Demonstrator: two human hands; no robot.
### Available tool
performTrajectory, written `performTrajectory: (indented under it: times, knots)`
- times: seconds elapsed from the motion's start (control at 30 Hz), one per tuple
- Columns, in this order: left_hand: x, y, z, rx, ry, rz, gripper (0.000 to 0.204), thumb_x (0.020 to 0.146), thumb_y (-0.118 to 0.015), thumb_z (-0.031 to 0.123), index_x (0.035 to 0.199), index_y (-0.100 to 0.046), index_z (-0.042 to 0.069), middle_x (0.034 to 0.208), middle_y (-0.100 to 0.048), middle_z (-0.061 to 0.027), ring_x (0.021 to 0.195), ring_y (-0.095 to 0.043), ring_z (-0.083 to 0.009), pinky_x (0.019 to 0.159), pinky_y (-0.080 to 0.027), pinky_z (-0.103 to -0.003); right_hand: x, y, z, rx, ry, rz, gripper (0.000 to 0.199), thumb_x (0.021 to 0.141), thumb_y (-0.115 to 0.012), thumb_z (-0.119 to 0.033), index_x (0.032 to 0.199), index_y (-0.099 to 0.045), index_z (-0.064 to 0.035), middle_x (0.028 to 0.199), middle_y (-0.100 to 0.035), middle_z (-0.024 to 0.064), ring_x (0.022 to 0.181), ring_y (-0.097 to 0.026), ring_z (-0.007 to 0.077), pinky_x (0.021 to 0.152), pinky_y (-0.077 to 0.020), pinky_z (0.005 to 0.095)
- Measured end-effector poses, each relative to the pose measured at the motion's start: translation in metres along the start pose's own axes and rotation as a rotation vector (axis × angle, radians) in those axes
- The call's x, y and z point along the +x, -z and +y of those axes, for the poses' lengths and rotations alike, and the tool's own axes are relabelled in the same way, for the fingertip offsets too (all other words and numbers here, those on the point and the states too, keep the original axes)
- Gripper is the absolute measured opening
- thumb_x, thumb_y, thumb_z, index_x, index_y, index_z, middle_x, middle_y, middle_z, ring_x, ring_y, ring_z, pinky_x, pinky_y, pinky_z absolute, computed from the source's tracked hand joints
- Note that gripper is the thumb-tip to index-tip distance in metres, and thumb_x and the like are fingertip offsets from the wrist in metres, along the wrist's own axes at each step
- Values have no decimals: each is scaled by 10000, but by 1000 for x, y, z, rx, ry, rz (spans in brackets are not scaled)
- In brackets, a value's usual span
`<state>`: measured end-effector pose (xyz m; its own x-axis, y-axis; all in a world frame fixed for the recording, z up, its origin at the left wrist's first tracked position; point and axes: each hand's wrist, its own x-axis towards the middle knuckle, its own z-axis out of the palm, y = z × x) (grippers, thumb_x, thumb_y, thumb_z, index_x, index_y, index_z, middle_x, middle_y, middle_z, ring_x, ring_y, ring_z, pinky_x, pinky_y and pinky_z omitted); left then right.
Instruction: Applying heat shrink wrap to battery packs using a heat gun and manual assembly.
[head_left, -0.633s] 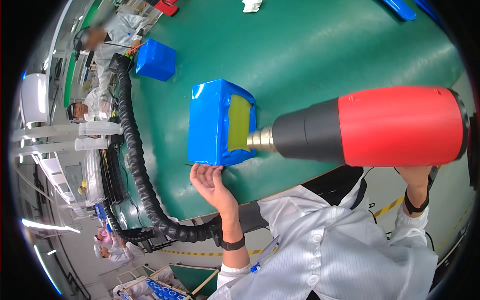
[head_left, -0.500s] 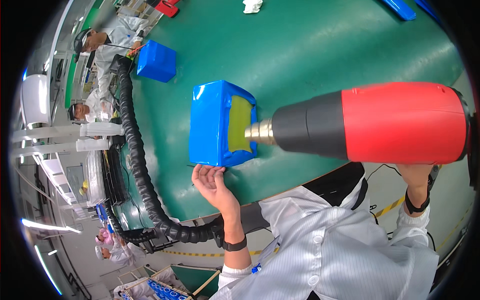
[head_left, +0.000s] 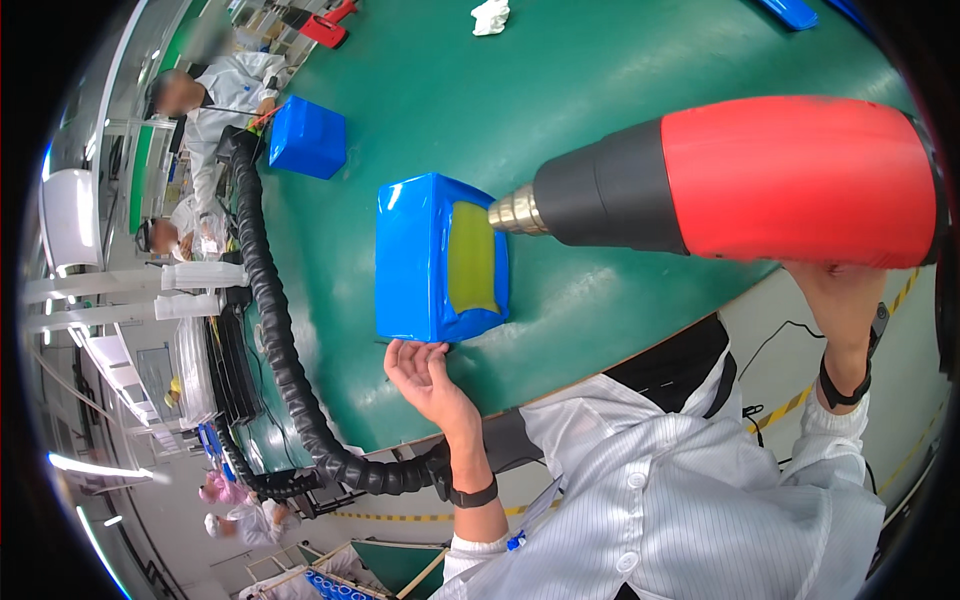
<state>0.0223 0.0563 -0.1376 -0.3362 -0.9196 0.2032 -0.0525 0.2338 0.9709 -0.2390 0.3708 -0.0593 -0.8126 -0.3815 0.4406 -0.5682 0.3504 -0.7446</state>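
Fingers of the left hand (head_left: pixel 425 375) spread against the blue wrapped block (head_left: pixel 430 260); the right hand (head_left: pixel 840 300) apparently grips the heat gun (head_left: pixel 740 180), nozzle just beside the block's yellow end.

Open green bench (head_left: pixel 620 60) beyond blue pack (head_left: pixel 420 260); left side blocked by black corrugated hose (head_left: pixel 270 300); second blue pack (head_left: pixel 308 137) far-left.

One red and black heat gun (head_left: pixel 740 180) sits in the right hand's grip (head_left: pixel 845 300). Two blue wrapped blocks lie on the tabletop (head_left: pixel 620 60): one (head_left: pixel 425 260) just beyond the left hand (head_left: pixel 425 375), one (head_left: pixel 308 137) farther off. One black corrugated hose (head_left: pixel 275 330). One white crumpled rag (head_left: pixel 490 16). Two wristbands, one per wrist.
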Motion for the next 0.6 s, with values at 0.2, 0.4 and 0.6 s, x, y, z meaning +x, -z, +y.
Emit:
performTrajectory:
  times: [0.2, 0.4, 0.6]
  knots:
    - [0, -1, 0, 21, -5, -9, 464, 943, -476, -109, 1378, -341, -21, 1174, -513, -129, 993, -585, -187, 897, -513, -302, 18, -10, -18, 177, -70, 44, 285, 814, -849, -110, 1018, -702, 24, 887, -716, 48, 778, -662, 96, 694, -529, 247]
    - [0, 0, -1, 26, -10, -16, 460, 947, -472, -101, 1381, -339, -22, 1180, -515, -129, 1003, -588, -193, 902, -503, -303, 31, -18, -20, 198, 2, 76, 308, 798, -862, -111, 1019, -696, 24, 892, -719, 48, 784, -663, 102, 708, -539, 258]
    - [0, 0, 0, 19, 0, -15, 456, 954, -469, -85, 1385, -338, -18, 1183, -512, -129, 1019, -589, -200, 909, -500, -315, 33, -20, -16, 328, -27, 46, 331, 809, -844, -89, 1069, -677, 30, 941, -724, 78, 824, -683, 128, 743, -552, 270]
